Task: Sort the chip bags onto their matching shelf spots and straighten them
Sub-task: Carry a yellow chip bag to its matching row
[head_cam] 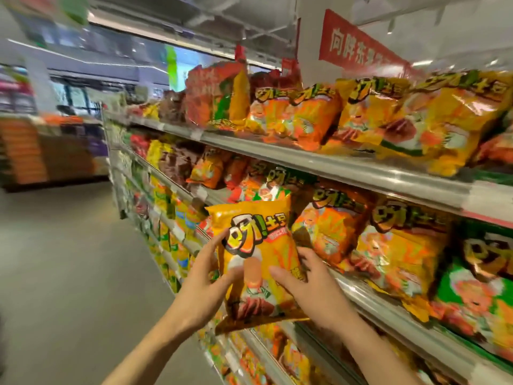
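A yellow chip bag [258, 259] with a bold orange-and-black logo is upright in front of the second shelf. My left hand [205, 276] grips its left edge, thumb across the front. My right hand [302, 279] grips its right side, thumb on the front and fingers behind. Just behind the bag, the second shelf [388, 309] carries orange bags [330, 232], yellow bags [402, 254] and a green bag [483, 287]. The top shelf [333, 165] holds orange bags [294, 118] and yellow bags [433, 118], some leaning.
The shelving unit runs away to the left with red, brown and yellow bags [166, 159]. Lower shelves [177, 245] hold more packets. A grey aisle floor [69, 259] lies at left, with another display [41, 154] beyond. A red sign [361, 48] hangs overhead.
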The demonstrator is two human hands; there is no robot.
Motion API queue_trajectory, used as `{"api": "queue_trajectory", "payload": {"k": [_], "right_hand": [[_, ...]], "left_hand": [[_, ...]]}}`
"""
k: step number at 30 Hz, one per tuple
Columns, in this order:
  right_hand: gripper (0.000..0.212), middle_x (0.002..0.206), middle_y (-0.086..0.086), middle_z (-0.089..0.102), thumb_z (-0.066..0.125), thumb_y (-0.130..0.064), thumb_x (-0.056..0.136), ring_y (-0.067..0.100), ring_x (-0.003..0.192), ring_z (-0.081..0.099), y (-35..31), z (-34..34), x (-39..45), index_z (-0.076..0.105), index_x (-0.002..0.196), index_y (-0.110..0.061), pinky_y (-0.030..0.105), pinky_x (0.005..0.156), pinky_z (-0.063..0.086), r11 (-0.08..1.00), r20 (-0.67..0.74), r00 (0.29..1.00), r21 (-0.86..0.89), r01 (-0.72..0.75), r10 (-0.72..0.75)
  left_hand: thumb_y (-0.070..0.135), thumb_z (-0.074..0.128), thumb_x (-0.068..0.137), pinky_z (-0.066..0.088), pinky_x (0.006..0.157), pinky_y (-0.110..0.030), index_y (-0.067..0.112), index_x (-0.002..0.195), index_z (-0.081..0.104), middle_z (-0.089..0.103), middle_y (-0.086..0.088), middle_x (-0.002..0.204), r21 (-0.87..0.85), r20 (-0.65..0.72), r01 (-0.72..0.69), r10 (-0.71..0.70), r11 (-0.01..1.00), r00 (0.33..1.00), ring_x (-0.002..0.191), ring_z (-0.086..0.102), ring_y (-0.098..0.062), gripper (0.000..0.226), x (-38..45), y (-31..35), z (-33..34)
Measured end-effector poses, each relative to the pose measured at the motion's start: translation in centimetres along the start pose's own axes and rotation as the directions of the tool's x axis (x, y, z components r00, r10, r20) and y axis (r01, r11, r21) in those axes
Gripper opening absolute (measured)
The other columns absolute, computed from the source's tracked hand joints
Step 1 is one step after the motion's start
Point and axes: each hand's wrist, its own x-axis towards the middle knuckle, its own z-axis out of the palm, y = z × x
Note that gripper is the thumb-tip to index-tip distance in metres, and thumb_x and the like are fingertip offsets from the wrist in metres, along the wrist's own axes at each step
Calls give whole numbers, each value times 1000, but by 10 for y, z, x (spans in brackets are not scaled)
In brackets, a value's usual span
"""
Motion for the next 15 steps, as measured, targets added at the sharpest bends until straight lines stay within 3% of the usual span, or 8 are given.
{"api": "queue_trajectory", "payload": {"k": [3, 10, 13, 15], "right_hand": [[86, 121, -18, 63, 67, -85, 60, 3, 107, 64, -4, 34, 70, 49, 131, -40, 39, 95, 54, 999, -17, 999, -19, 42, -42], [70, 115, -19, 65, 67, -76, 67, 2, 102, 65, -23, 107, 185, 49, 126, -42, 39, 93, 55, 999, 62, 997, 15, 47, -47], [58, 111, -21, 64, 69, -70, 75, -2, 99, 61, -30, 130, 225, 49, 122, -42, 36, 94, 52, 999, 42, 998, -6, 47, -47], [65, 112, -18, 65, 66, -75, 72, 4, 99, 65, -29, 146, 252, 49, 124, -41, 39, 92, 55, 999, 11, 999, -17, 47, -47]], "left_hand": [[58, 65, 82, 38, 114, -45, 62, 141, 31, 37, 27, 150, 39, -15, 10, -10, 999, 1000, 134, 47, -10, 69, 55, -21, -32], [61, 63, 82, 41, 111, -41, 64, 140, 31, 34, 28, 152, 59, -62, 21, -17, 998, 998, 133, 48, -14, 66, 150, -78, -101], [57, 67, 83, 38, 106, -26, 62, 141, 31, 31, 28, 152, 72, -75, -15, 21, 997, 997, 136, 40, 0, 69, 187, -98, -121], [50, 70, 85, 37, 107, -28, 61, 141, 32, 32, 26, 151, 66, -79, -24, 29, 998, 996, 135, 38, 3, 69, 215, -115, -132]]}}
